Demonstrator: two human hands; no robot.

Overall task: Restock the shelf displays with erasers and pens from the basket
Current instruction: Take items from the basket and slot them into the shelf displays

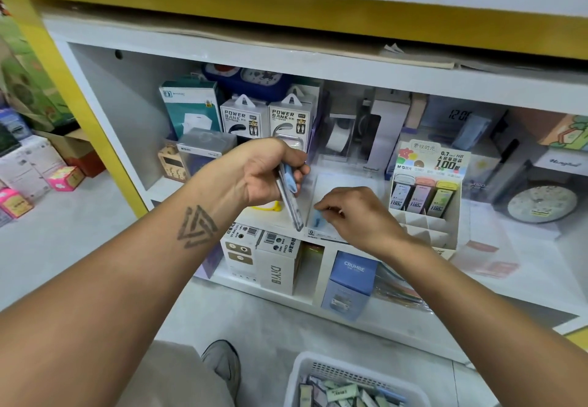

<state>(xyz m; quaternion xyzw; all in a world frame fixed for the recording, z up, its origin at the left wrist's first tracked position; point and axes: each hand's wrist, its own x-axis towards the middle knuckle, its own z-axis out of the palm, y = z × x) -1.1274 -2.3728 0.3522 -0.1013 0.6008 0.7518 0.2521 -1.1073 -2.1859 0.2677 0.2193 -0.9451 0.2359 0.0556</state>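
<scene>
Below, white slatted plastic basket [350, 371] with stock. Left hand [270, 171] clenched round clear-packed blue pens [288, 193]; right hand [353, 212] pinching 1 blue pen [317, 217] into white shelf tray [343, 180]. Mid-restock; next likely seating it, then drawing another.

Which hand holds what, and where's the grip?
Left hand grips packaged pens by their upper end. Right hand pinches a small blue item at its top, in the white display tray.
</scene>
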